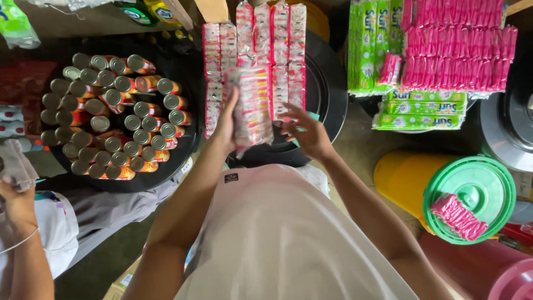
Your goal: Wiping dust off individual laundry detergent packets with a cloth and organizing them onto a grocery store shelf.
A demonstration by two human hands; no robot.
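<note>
Beyond the grip, rows of red-and-white sachet strips (pixel 277 55) hang side by side over a black round tray (pixel 327 83), so the strip in hand is seen partly against them. Well off to the left of the grip, a second black tray (pixel 186 150) is packed with cans (pixel 111 111) lying close together, their silver ends up. To the right of the grip lie green sachet packs (pixel 366 44) and pink sachet strips (pixel 461 50), and nearer the person a green lid (pixel 472 200) on a yellow bucket (pixel 400 178) carries a small pink bundle (pixel 458 215). At the far left edge another person's hand (pixel 16 203) holds a cloth. The left hand (pixel 226 125) is closed on the held strip of sachets (pixel 252 105), fingers wrapped round its left edge near the middle. The strip is glossy, red, pink and white, crinkled, made of small joined packets. Its long axis runs up and down in the view, the top leaning slightly left, the lower end hanging free below the grip. The right hand (pixel 308 133) is spread wide with fingers apart, just right of the strip; whether it touches the strip I cannot tell.
</note>
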